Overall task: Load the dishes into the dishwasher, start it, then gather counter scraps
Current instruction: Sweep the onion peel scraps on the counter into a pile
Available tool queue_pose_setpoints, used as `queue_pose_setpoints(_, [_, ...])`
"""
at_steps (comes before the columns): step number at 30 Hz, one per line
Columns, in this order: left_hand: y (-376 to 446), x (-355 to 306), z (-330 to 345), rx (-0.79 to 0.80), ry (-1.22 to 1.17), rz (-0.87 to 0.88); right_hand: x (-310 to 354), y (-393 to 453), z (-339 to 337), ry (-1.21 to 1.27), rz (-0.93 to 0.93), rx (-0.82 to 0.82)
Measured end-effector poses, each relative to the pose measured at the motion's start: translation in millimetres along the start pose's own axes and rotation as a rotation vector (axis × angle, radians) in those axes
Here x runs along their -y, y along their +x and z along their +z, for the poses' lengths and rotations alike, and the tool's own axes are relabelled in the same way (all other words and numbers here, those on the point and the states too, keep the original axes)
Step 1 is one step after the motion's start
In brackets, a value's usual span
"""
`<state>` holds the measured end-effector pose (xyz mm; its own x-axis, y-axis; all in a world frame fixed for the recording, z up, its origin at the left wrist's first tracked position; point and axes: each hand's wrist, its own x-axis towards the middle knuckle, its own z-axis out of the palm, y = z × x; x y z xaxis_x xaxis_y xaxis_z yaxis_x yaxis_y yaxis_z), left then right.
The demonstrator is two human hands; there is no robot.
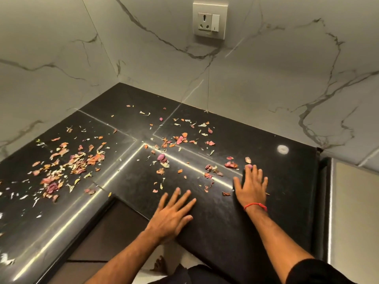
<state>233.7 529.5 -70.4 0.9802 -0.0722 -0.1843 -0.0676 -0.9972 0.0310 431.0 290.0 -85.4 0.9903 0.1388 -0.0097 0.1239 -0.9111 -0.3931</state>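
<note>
Pink, orange and white peel scraps lie scattered over the black L-shaped counter (266, 212). The thickest heap of scraps (69, 162) is on the left arm of the counter, and thinner patches of scraps (180, 139) lie near the corner. My left hand (174, 212) rests flat near the counter's inner front edge, fingers spread, holding nothing. My right hand (251, 186) lies flat further right, fingers straight, fingertips touching a pink peel piece (248, 166). A red thread circles the right wrist.
Marble-look walls close the counter at the back and left, with a wall socket (209, 21) above. A steel-edged panel (348, 212) stands to the right of the counter. Dark cabinet fronts (106, 228) and the floor show below the inner edge.
</note>
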Motion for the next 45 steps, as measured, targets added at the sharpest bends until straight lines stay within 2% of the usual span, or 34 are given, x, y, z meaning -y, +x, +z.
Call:
queue_pose_setpoints(2, [9,13,-3,-0.006,-0.003,-0.222,22,-14,13,-0.022,-0.1,0.044])
queue_pose_setpoints(5, [28,31,-13,-0.014,-0.154,-0.441,63,-32,25,0.278,-0.342,0.194])
queue_pose_setpoints(6, [31,34,-18,-0.03,-0.191,-0.433,75,-37,26,0.399,-0.428,0.236])
queue_pose_setpoints(8, [29,39,-24,-0.066,-0.247,-0.31,90,-43,28,0.498,-0.514,0.18])
queue_pose_setpoints(9, [26,43,-22,-0.071,-0.252,-0.21,92,-43,28,0.507,-0.483,0.106])
queue_pose_setpoints(11, [22,51,-12,-0.077,-0.225,0.009,85,-38,29,0.459,-0.302,-0.062])
queue_pose_setpoints(13, [19,66,0,-0.072,-0.125,0.188,71,-31,30,0.288,-0.075,-0.182])
queue_pose_setpoints(14, [20,76,3,-0.047,-0.053,0.248,67,-29,29,0.188,0.033,-0.185])
queue_pose_setpoints(15, [23,87,7,-0.015,0.019,0.259,66,-29,29,0.107,0.122,-0.164])
queue_pose_setpoints(17, [33,109,5,0.001,0.057,0.165,76,-35,33,-0.024,0.232,-0.09])
queue_pose_setpoints(20, [52,141,-8,-0.01,0.007,-0.01,115,-48,48,-0.09,0.26,-0.014])
queue_pose_setpoints(23, [60,157,-23,-0.05,-0.064,-0.029,166,-53,64,0.109,0.103,0.045])
queue_pose_setpoints(26, [56,164,-32,-0.13,-0.233,0.0,207,-52,65,0.691,-0.001,0.165])
queue_pose_setpoints(28, [52,166,-28,-0.139,-0.268,0.039,215,-51,61,0.81,0.006,0.062])
queue_pose_setpoints(30, [45,166,-22,-0.158,-0.294,0.084,207,-49,54,0.757,0.021,-0.133])
queue_pose_setpoints(32, [40,164,-15,-0.157,-0.291,0.14,184,-46,51,0.572,0.144,-0.281])
queue_pose_setpoints(35, [31,164,-5,-0.139,-0.277,0.187,165,-53,62,0.194,0.419,-0.207])
queue_pose_setpoints(37, [27,162,-4,-0.135,-0.287,0.197,178,-61,74,0.048,0.406,-0.125])
queue_pose_setpoints(39, [25,167,-4,-0.165,-0.29,0.215,205,-63,88,0.043,0.274,-0.061])
queue_pose_setpoints(41, [23,171,-1,-0.179,-0.278,0.222,232,-56,95,0.235,0.142,0.048])
queue_pose_setpoints(43, [21,175,2,-0.173,-0.274,0.238,255,-50,90,0.669,0.088,0.18])
queue_pose_setpoints(45, [19,176,0,-0.159,-0.267,0.26,266,-46,80,0.984,0.098,0.142])
